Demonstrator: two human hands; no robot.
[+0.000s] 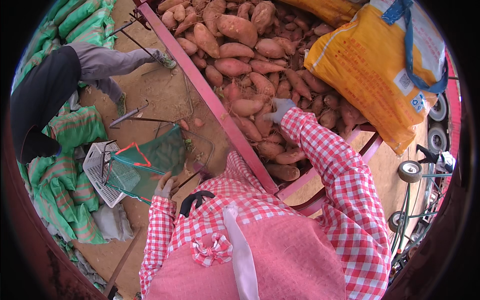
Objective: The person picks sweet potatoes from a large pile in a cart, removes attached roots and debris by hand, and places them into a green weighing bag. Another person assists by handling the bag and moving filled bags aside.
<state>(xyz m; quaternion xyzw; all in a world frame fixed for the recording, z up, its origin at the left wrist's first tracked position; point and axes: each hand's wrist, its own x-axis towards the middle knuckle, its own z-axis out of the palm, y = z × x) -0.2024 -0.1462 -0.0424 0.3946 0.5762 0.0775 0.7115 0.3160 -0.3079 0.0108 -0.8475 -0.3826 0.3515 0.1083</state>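
Head view: our grey-gloved right hand (281,110) lies among reddish-brown, tapered sweet potatoes (237,30) heaped beside a red metal rail (207,95); we cannot tell whether its grip encloses one. Our left hand (166,186) is beside a green mesh bag (167,142), its grip likewise unclear.

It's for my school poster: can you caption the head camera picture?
Right hand among heaped sweet potatoes, left hand at a green mesh bag's edge.
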